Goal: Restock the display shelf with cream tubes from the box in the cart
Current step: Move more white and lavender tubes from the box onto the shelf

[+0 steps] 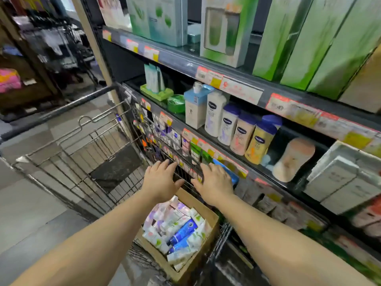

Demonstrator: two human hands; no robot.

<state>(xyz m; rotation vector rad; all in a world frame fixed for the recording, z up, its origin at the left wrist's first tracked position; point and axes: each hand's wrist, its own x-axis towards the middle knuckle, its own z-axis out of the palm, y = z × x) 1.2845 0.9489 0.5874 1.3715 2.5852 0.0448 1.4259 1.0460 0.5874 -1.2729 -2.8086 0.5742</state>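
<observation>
Left hand (161, 178), right hand (214, 182) — outstretched, flat.

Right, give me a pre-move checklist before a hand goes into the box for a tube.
1. Left hand free, fingers spread, holding nothing: ok.
2. Right hand free, fingers spread over the cart's wire wall: ok.
3. Cardboard box open on top, below the hands: ok.
4. Cream tubes in the box, piled loosely and reachable: ok.
5. Free slot on the display shelf for tubes: cannot tell, blurred and partly hidden by the cart.
</observation>
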